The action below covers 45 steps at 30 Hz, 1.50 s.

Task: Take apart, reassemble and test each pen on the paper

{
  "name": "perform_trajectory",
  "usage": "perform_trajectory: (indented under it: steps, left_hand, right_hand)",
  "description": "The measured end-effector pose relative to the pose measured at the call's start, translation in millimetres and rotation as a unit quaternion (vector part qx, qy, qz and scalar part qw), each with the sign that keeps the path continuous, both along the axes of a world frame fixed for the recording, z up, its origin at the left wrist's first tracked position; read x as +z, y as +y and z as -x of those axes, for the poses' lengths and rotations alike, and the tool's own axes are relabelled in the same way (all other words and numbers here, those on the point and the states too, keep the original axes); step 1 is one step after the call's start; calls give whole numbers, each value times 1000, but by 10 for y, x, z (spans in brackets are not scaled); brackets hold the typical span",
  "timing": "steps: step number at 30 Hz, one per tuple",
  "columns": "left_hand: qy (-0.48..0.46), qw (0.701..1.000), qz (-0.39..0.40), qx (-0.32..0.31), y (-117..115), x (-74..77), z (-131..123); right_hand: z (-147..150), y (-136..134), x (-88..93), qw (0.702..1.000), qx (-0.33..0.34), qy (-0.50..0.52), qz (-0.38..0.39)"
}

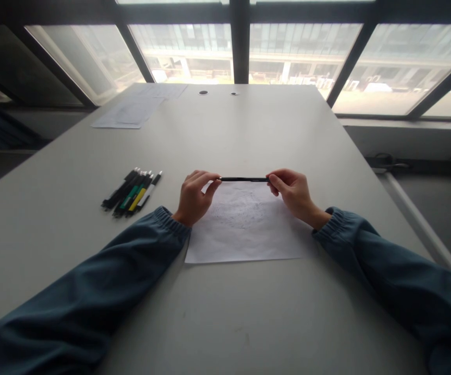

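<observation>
A slim black pen point(244, 179) is held level between my two hands, over the far edge of a white sheet of paper point(244, 245). My left hand point(197, 195) pinches its left end between thumb and fingers. At the other end, the fingertips of my right hand point(292, 191) grip it. Faint grey pen marks show on the upper middle of the sheet. Left of my left hand lies a bunch of pens point(131, 191), mostly black, with green, yellow and white barrels among them.
Several loose papers point(131, 112) lie at the far left of the white table point(244, 135). Two small round dark-centred fittings point(203, 92) sit near its far edge. Framed windows point(307, 52) stand beyond the table, and a pale pipe point(424, 224) runs along its right side.
</observation>
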<state>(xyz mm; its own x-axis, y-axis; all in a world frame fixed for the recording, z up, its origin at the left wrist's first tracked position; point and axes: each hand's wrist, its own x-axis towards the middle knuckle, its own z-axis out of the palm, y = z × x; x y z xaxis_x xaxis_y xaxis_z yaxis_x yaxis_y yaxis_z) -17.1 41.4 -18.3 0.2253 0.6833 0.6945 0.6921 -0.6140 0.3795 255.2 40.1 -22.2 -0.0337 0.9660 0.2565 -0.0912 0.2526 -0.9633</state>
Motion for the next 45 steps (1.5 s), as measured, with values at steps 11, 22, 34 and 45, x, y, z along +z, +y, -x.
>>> perform_trajectory:
  steps: [11,22,34,45]
  left_hand:
    - [-39,999,32,-13,8,11,-1]
    - [-64,996,63,-6,20,-3,19]
    - [-81,993,90,0,26,-3,7]
    - [-39,995,85,-23,44,23,-9]
  right_hand:
    - [-68,-33,25,961,-73,-213,-158]
    - [-161,-99,104,838,-48,-480,-257]
    - [-994,526,61,793,-294,-533,-27]
    - [-1741,736,5,704,-394,-565,173]
